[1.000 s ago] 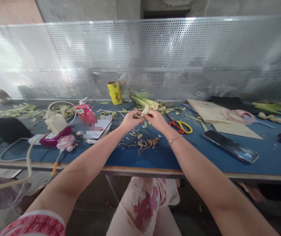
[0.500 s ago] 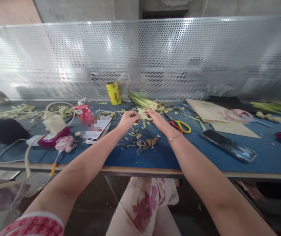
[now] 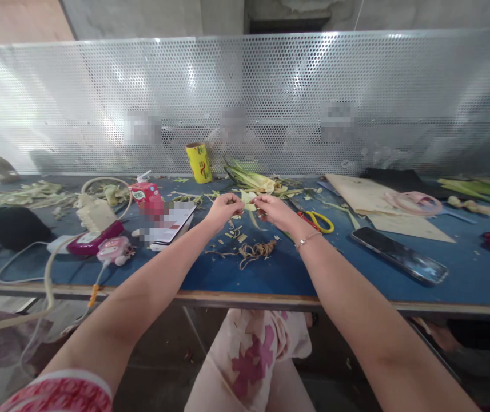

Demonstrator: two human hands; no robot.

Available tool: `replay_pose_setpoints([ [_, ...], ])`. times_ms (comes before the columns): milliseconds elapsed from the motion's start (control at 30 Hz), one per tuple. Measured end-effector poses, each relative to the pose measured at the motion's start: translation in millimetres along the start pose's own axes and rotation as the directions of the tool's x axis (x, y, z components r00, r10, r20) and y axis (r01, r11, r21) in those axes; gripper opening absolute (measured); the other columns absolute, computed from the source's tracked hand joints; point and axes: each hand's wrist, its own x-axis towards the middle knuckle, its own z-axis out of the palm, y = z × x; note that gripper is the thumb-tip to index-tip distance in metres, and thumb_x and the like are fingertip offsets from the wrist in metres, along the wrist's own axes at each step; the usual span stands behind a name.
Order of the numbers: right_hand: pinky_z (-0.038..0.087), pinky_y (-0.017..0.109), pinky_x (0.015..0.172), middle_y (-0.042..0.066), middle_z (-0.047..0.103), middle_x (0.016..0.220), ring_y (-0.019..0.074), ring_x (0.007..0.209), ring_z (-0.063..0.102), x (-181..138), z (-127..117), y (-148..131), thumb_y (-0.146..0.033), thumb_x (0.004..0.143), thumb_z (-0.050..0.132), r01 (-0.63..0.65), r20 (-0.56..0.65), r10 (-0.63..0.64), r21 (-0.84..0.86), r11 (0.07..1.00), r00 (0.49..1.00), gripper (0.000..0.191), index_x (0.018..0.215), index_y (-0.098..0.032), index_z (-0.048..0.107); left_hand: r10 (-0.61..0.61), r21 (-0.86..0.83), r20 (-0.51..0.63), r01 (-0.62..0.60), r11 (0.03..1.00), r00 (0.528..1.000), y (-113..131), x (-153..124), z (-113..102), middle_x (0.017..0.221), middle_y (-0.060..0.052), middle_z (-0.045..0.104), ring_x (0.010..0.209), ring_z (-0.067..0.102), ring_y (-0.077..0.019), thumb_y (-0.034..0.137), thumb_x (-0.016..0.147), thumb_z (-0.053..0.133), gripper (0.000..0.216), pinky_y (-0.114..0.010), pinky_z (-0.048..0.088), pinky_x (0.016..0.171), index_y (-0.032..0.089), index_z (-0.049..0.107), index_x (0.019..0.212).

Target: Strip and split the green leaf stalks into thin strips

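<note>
Between my hands, over the middle of the table, is a pale yellow-green piece of leaf or husk (image 3: 249, 198) with a thin strip hanging below it. My left hand (image 3: 226, 209) pinches its left side, and my right hand (image 3: 271, 208) pinches its right side with fingers curled. Just behind lies a bundle of long green leaves with a pale base (image 3: 255, 178). A tangle of brown twine (image 3: 257, 252) and small pale scraps rest in front of my hands. Scissors with red and yellow handles (image 3: 319, 222) lie beside my right wrist, their blades partly hidden.
To the left are a phone-like device (image 3: 174, 223), a pink drink carton (image 3: 148, 197), chargers with cables and a black pouch (image 3: 13, 228). On the right lie a smartphone (image 3: 399, 254) and brown paper (image 3: 356, 197). A yellow roll (image 3: 198, 163) stands before the perforated metal screen (image 3: 270, 74).
My right hand has shifted slightly and its fingers are more curled at the pale piece. The piece has changed shape a little between my hands. My left hand has hardly moved.
</note>
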Motion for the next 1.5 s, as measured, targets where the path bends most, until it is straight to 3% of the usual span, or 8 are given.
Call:
replay_pose_setpoints([
  [133,0.039,0.023,0.06,0.003,0.063,0.082,0.0134,0.073,0.056,-0.6,1.8,0.5,-0.038,0.086,0.053,-0.106,0.118,0.109,-0.036,0.994,0.987,0.019,0.086,-0.02,0.059,0.005,-0.046,0.002,-0.005,0.999,1.0,0.3,0.4,-0.4,0.047,0.003,0.053,0.049,0.051,-0.0071,0.013,0.062,0.066,0.016,-0.022,0.043,0.058,0.015,0.052,0.055],
  [267,0.042,0.025,0.068,0.002,0.066,0.079,0.0141,0.077,0.058,-2.9,3.4,0.8,-0.028,0.084,0.051,-0.099,0.217,0.096,0.0,0.995,0.971,0.013,0.08,-0.02,0.061,0.002,-0.106,0.032,0.002,0.994,0.999,1.8,-0.4,0.3,0.047,0.004,0.051,0.048,0.051,-0.0069,0.013,0.06,0.067,0.015,-0.022,0.043,0.058,0.015,0.053,0.057],
  [433,0.038,0.026,0.06,-0.002,0.053,0.057,0.0115,0.057,0.05,2.3,-2.3,3.3,-0.026,0.077,0.059,-0.027,0.083,0.029,-0.022,0.999,0.996,0.019,0.061,-0.019,0.052,0.003,-0.073,0.032,-0.001,0.997,0.999,-0.7,1.2,-0.2,0.049,0.004,0.051,0.049,0.051,-0.0067,0.013,0.06,0.068,0.016,-0.023,0.044,0.059,0.015,0.052,0.057],
  [633,0.036,0.027,0.061,-0.003,0.054,0.057,0.011,0.057,0.046,8.8,-7.7,0.8,-0.03,0.069,0.064,0.2,-0.106,-0.214,-0.125,0.972,0.971,0.013,0.072,-0.018,0.059,0.008,0.143,0.014,-0.01,0.99,1.0,-7.7,5.4,-4.9,0.047,0.004,0.052,0.047,0.05,-0.0077,0.015,0.062,0.065,0.013,-0.022,0.041,0.053,0.016,0.052,0.058],
  [800,0.037,0.027,0.063,0.001,0.061,0.066,0.0124,0.062,0.047,-4.2,-3.8,-11.5,-0.028,0.07,0.055,0.322,0.021,-0.322,-0.131,0.938,0.947,0.014,0.075,-0.018,0.063,0.072,0.317,0.059,-0.087,0.944,0.996,-5.1,2.7,-6.6,0.047,0.005,0.053,0.046,0.051,-0.0088,0.019,0.062,0.066,0.012,-0.021,0.038,0.05,0.017,0.054,0.063],
  [1033,0.04,0.029,0.066,0.002,0.061,0.068,0.0149,0.066,0.05,-9.9,0.6,-13.8,-0.016,0.065,0.046,0.359,0.146,-0.334,-0.212,0.909,0.931,0.027,0.078,-0.017,0.069,0.096,0.431,0.137,-0.147,0.89,0.986,-4.2,-2.2,-1.5,0.051,0.005,0.053,0.048,0.048,-0.0088,0.022,0.061,0.068,0.013,-0.023,0.036,0.052,0.017,0.058,0.068],
  [1233,0.042,0.031,0.075,0.003,0.062,0.074,0.016,0.073,0.054,-8.7,3.5,-12.8,-0.016,0.065,0.047,0.359,0.176,-0.33,-0.178,0.916,0.928,0.024,0.079,-0.017,0.067,0.079,0.4,0.152,-0.134,0.907,0.985,0.1,-7.7,2.7,0.054,0.004,0.055,0.049,0.05,-0.0091,0.021,0.066,0.068,0.012,-0.022,0.035,0.051,0.014,0.062,0.074],
  [1500,0.042,0.028,0.064,-0.002,0.048,0.076,0.0122,0.061,0.045,-6.1,6.3,-10.1,-0.017,0.066,0.042,0.317,0.158,-0.311,-0.013,0.948,0.937,0.036,0.1,-0.022,0.052,-0.001,0.201,0.109,-0.021,0.979,0.994,-2.5,-3.1,7.2,0.06,-0.002,0.062,0.047,0.052,-0.009,0.042,0.085,0.056,0.034,-0.024,0.043,0.052,0.014,0.06,0.067],
])
